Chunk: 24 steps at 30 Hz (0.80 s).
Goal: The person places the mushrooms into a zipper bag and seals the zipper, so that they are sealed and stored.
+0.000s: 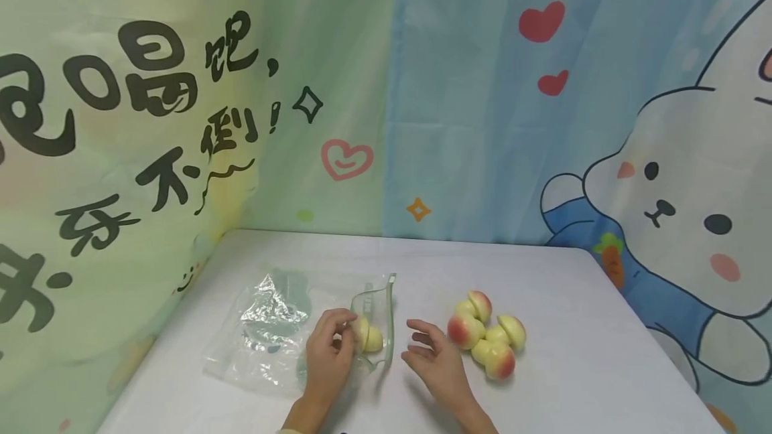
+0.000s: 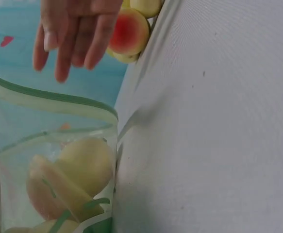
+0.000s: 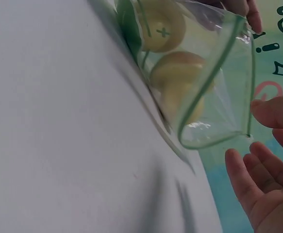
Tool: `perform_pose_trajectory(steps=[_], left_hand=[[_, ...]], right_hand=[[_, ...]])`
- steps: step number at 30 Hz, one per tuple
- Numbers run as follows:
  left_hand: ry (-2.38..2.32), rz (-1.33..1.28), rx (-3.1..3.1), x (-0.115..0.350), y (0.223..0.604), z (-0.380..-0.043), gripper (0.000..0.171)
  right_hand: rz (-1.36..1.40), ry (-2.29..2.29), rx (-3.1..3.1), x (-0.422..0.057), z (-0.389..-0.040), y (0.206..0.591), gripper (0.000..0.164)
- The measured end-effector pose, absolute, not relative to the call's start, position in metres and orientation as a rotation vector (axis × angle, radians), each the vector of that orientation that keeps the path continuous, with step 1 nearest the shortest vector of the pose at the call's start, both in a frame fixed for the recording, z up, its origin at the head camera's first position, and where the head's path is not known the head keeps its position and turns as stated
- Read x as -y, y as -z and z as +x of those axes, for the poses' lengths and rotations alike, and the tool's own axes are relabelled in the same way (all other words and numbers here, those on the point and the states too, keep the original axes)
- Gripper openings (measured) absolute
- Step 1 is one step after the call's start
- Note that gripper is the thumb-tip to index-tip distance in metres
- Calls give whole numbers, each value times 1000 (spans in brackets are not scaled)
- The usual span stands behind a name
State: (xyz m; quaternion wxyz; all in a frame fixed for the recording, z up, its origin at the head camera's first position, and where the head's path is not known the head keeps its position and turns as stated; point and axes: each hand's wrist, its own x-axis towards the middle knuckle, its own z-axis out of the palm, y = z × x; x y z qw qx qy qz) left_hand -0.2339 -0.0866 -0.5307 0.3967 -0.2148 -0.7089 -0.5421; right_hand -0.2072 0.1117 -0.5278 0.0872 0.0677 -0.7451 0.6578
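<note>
Peaches [image 1: 463,330] seem mid-bagging: left hand [image 1: 328,357] apparently pinches the zip bag [image 1: 271,317]; right hand [image 1: 440,364], fingers apart, empty, should fetch another.

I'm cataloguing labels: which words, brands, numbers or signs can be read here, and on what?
"喝吧," cloth, upper row.
"不倒!" cloth, row below.
"+" green mark, bag.
Cloth's leftmost characters: cut off or unclear.
Bag's other green print: too unclear to read.

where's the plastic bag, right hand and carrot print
Plastic bag [image 1: 288,331]: head view, middle of its film.
Right hand [image 1: 437,359]: head view, middle of the hand.
Carrot print [image 1: 612,266]: head view, its orange root.
</note>
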Motion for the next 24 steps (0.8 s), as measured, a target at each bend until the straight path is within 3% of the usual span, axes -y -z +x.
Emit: perform_pose_trajectory(steps=[9, 24], left_hand=[[1355, -486, 1827, 82, 524, -231, 36], [1377, -480, 1889, 86, 535, -234, 36]], right_hand=[[262, -1532, 2155, -151, -191, 513, 43], [-190, -1318, 2084, -209, -176, 509, 39]])
